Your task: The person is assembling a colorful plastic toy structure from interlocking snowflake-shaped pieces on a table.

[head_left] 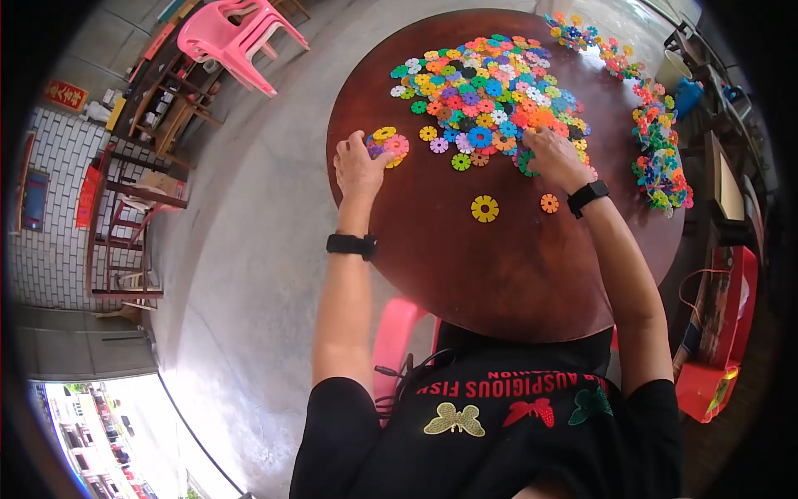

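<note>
My left hand (359, 169) is at the left edge of the round table, its fingers closed on a small cluster of plastic flower discs (397, 145) in pink, yellow, orange and purple. How the discs are joined is too small to tell. My right hand (559, 160) reaches into the near right side of a big loose pile of flower discs (480, 86) in many colours. Its fingers are bent together beside an orange disc; what they pinch is hidden. Apart from the pile, a yellow disc (485, 209) and a smaller orange disc (549, 203) lie flat nearer to me.
Built-up clumps of linked discs (658, 158) line the right edge of the dark brown table (499, 283). Stacked pink chairs (237, 37) stand at the far left. A red bag (719, 333) is at the right, and a pink seat (399, 333) shows below the table.
</note>
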`<move>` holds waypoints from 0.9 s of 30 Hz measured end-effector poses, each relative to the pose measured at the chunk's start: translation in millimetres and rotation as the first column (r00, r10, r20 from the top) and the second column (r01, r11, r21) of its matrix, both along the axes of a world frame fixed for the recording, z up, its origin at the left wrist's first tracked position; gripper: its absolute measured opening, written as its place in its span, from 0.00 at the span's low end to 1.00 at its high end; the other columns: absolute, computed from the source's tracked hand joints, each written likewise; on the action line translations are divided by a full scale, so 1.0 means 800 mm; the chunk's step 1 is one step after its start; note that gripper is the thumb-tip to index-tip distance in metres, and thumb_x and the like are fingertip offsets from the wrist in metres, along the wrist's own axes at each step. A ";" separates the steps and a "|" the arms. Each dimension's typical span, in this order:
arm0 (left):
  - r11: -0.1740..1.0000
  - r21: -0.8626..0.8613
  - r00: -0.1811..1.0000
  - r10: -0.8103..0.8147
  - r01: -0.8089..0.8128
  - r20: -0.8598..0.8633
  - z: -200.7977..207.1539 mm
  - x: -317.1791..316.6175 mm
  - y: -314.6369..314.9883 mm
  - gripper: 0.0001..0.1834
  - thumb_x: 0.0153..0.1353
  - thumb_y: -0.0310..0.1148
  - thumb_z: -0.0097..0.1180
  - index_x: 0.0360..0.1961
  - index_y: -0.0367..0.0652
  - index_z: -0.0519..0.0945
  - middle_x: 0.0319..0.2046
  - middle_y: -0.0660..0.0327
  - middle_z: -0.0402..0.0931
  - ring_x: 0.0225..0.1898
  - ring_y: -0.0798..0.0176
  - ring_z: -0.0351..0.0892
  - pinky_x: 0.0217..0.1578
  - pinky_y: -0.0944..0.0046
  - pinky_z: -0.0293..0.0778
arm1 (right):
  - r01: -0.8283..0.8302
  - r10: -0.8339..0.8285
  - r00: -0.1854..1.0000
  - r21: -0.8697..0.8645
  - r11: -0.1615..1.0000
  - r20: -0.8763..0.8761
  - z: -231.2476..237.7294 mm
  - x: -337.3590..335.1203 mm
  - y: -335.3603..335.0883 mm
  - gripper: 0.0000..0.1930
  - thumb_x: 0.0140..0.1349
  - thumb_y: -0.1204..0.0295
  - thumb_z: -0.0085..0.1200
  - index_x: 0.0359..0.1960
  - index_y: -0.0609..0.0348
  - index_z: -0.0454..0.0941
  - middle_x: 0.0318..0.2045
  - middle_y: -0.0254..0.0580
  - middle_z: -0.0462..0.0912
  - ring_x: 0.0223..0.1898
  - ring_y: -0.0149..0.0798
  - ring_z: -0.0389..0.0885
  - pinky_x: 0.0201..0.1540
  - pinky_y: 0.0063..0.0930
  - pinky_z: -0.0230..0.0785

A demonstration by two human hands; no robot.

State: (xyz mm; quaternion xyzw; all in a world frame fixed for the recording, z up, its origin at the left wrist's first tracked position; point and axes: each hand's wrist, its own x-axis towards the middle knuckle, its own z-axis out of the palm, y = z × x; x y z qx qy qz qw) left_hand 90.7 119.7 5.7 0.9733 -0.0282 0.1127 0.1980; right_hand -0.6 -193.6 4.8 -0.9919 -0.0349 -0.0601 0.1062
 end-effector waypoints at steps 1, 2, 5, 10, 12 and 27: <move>0.999 -0.046 0.996 0.001 -0.005 -0.095 -0.006 0.009 0.011 0.34 0.46 0.46 0.68 0.54 0.49 0.69 0.51 0.55 0.68 0.56 0.48 0.65 0.54 0.51 0.65 | 0.017 -0.017 1.000 0.017 1.000 0.021 0.004 -0.005 0.004 0.11 0.47 0.76 0.53 0.33 0.60 0.70 0.35 0.49 0.73 0.39 0.52 0.76 0.38 0.42 0.69; 0.999 -0.043 0.995 0.001 -0.005 -0.099 -0.005 0.013 0.010 0.34 0.46 0.46 0.68 0.54 0.49 0.69 0.51 0.55 0.68 0.56 0.48 0.65 0.54 0.51 0.65 | 0.017 -0.018 1.000 0.020 1.000 0.017 0.007 -0.009 0.003 0.11 0.47 0.76 0.53 0.33 0.60 0.70 0.35 0.49 0.73 0.39 0.52 0.76 0.38 0.42 0.69; 0.989 -0.083 0.972 -0.134 0.119 -0.194 -0.005 0.019 0.006 0.29 0.45 0.42 0.68 0.49 0.48 0.73 0.48 0.55 0.71 0.52 0.50 0.70 0.51 0.53 0.68 | -0.067 0.050 0.989 0.120 0.990 0.141 0.008 -0.016 -0.007 0.11 0.46 0.77 0.54 0.32 0.61 0.68 0.32 0.48 0.72 0.37 0.53 0.75 0.39 0.42 0.66; 0.957 -0.063 0.953 -0.289 0.284 -0.093 -0.016 0.003 -0.011 0.22 0.44 0.35 0.63 0.44 0.45 0.76 0.40 0.53 0.76 0.43 0.49 0.76 0.45 0.56 0.72 | -0.039 0.016 0.997 0.339 0.940 0.070 0.014 -0.050 -0.028 0.11 0.46 0.75 0.56 0.31 0.64 0.70 0.26 0.49 0.75 0.34 0.52 0.75 0.36 0.40 0.65; 0.918 -0.148 0.920 -0.382 0.367 -0.085 -0.009 -0.005 -0.011 0.23 0.44 0.35 0.63 0.44 0.44 0.76 0.41 0.53 0.77 0.44 0.49 0.76 0.45 0.55 0.72 | -0.032 0.022 0.999 0.488 0.872 0.027 0.017 -0.068 -0.033 0.11 0.46 0.75 0.56 0.31 0.65 0.70 0.25 0.50 0.76 0.30 0.52 0.75 0.34 0.39 0.65; 0.990 0.110 0.949 -0.051 0.090 -0.312 0.008 0.078 0.011 0.27 0.44 0.39 0.69 0.48 0.47 0.76 0.53 0.53 0.69 0.53 0.53 0.71 0.50 0.55 0.69 | 0.105 -0.033 0.989 0.536 0.838 -0.141 0.012 -0.132 -0.040 0.10 0.44 0.77 0.57 0.30 0.66 0.75 0.26 0.49 0.76 0.32 0.48 0.77 0.34 0.35 0.67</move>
